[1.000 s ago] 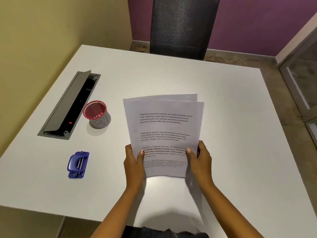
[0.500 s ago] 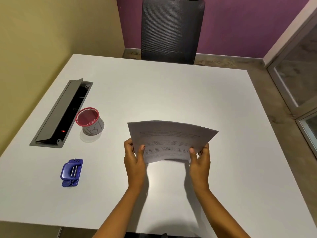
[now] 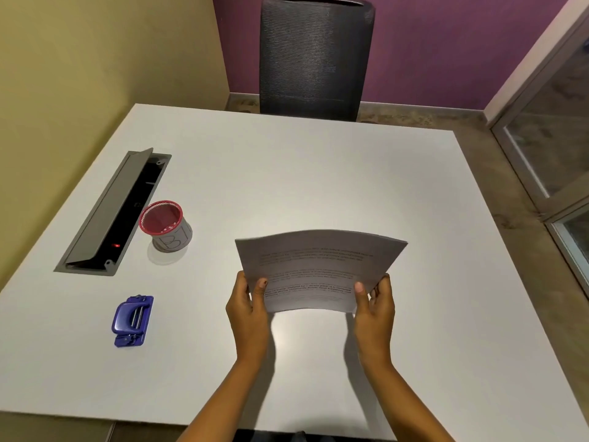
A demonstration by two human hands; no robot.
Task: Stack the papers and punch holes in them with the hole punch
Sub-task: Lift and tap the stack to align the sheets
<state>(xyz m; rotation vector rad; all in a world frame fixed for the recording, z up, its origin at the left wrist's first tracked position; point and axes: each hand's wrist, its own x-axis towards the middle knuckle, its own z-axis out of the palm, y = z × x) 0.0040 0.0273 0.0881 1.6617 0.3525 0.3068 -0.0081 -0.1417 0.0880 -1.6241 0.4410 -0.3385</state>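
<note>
A stack of printed white papers [image 3: 318, 269] hangs above the white table [image 3: 318, 173], tilted back away from me and bowed upward across its width. My left hand [image 3: 247, 309] grips its near left corner, thumb on top. My right hand [image 3: 374, 306] grips the near right corner the same way. A blue hole punch [image 3: 132, 320] lies on the table to the left of my left hand, apart from it and untouched.
A red-rimmed grey cup [image 3: 165, 226] stands left of the papers beside an open grey cable tray [image 3: 111, 215] set into the tabletop. A dark mesh chair [image 3: 315, 55] stands at the table's far edge. A glass door [image 3: 554, 148] is on the right.
The papers have tipped from nearly upright and fanned to leaning back and squared together. Both hands kept their grip on the lower corners.
</note>
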